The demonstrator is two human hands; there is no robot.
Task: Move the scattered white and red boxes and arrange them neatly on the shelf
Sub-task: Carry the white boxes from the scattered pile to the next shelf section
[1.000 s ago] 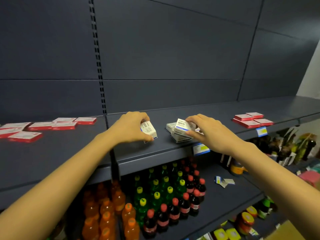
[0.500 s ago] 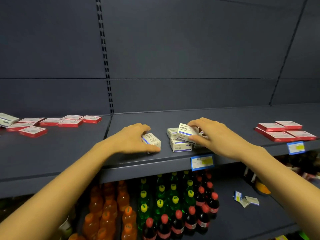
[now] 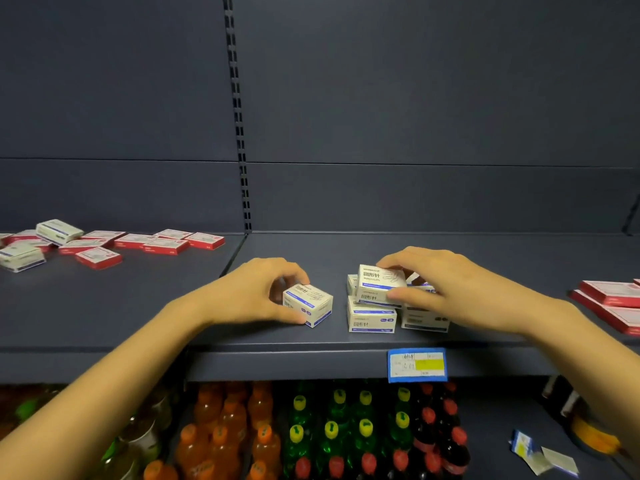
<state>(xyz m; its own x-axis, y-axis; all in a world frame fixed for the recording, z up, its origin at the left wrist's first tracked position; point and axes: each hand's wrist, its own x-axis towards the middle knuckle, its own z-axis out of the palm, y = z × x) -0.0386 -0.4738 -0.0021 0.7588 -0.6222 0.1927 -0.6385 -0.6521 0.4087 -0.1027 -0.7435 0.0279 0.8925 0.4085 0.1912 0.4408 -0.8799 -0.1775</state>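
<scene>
While the left hand (image 3: 249, 292) pinches a single white box (image 3: 308, 304) on the shelf (image 3: 173, 306), the right hand (image 3: 446, 289), at 3 o'clock, pinches the top box (image 3: 379, 284) of a white stack (image 3: 371, 318).

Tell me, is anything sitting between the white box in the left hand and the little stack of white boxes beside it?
Nothing visible. The left hand holds a small white cardboard box on the dark grey metal shelf, and only a bare strip of shelf separates it from the stack of white boxes under the right hand.
</scene>
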